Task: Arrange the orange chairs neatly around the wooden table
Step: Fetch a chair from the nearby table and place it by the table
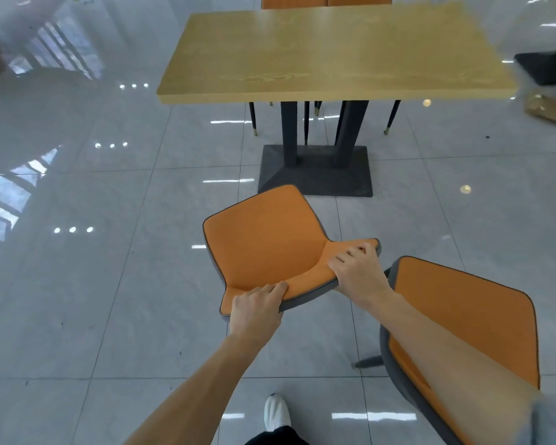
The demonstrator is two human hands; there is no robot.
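Note:
An orange chair point(264, 239) with grey edging stands in front of me, its seat turned toward the wooden table point(334, 53). My left hand point(257, 305) grips the left end of its backrest top. My right hand point(358, 271) grips the right end of the same backrest. A second orange chair point(469, 316) stands at my lower right, partly hidden by my right forearm. Two more orange chair backs point(326, 0) show beyond the table's far edge, and their thin legs appear under the table.
The table rests on two dark posts and a dark rectangular base point(318, 175) on glossy grey floor tiles. Another dark table base point(546, 64) and a brown cardboard piece point(548, 109) lie at the right. My white shoe point(276, 412) is below.

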